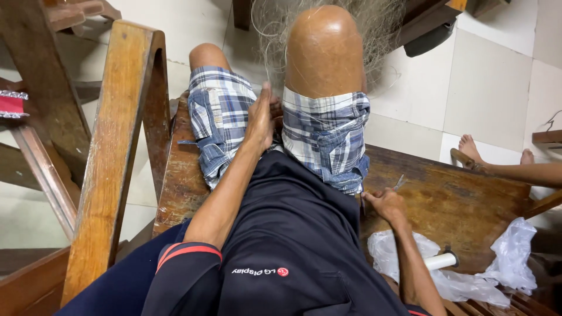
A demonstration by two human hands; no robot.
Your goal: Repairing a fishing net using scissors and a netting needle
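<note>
Our left hand (260, 120) lay between the plaid-shorted thighs, fingers closed on fine translucent fishing net (275, 35), which spread toward 12 o'clock over the raised knee. Our right hand (383, 202), at 4 o'clock on the worn wooden bench (456, 199), pinched a thin metal needle (399, 182) pointing 1 o'clock. The left hand was nearer the net. White spool (440, 261) on clear plastic bag (509, 263) behind.

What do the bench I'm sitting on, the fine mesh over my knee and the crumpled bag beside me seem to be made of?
The bench looks like solid wood with a worn brown varnish: grain and scuffs show. The mesh seems to be thin, translucent synthetic line, probably nylon, as in fishing net. The bag looks like thin clear plastic film, crinkled and glossy. The left hand rests between the thighs; the right hand pinches something thin by the hip.
</note>
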